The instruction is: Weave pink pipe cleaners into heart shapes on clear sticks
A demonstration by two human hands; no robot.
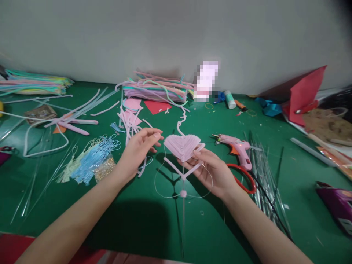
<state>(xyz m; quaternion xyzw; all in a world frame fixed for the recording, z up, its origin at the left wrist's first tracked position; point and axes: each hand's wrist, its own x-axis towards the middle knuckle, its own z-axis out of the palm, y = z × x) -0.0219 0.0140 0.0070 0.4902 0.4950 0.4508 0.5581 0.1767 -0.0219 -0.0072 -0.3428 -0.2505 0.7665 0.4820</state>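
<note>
Pink heart (182, 146) made of fuzzy strips sits near the middle of the head view, above the green table (214, 234). Right hand (210, 167) has its thumb and fingers closed on the heart's lower right edge. Left hand (144, 146) is half open with fingers bent, just left of the heart and apart from it, with nothing clearly in its grip. Below the heart are a V-shaped pink strip (174, 168) and a small pink ball (183, 193) in line with a thin stick (183, 227). A pink glue gun (239, 146) lies to the right, with a red handle (254, 183) beside the right wrist. Blue and pale green tassels (89, 165) and a bag of beads (105, 168) lie near the left forearm; a bundle of coloured stems (155, 93) lies by the wall.
</note>
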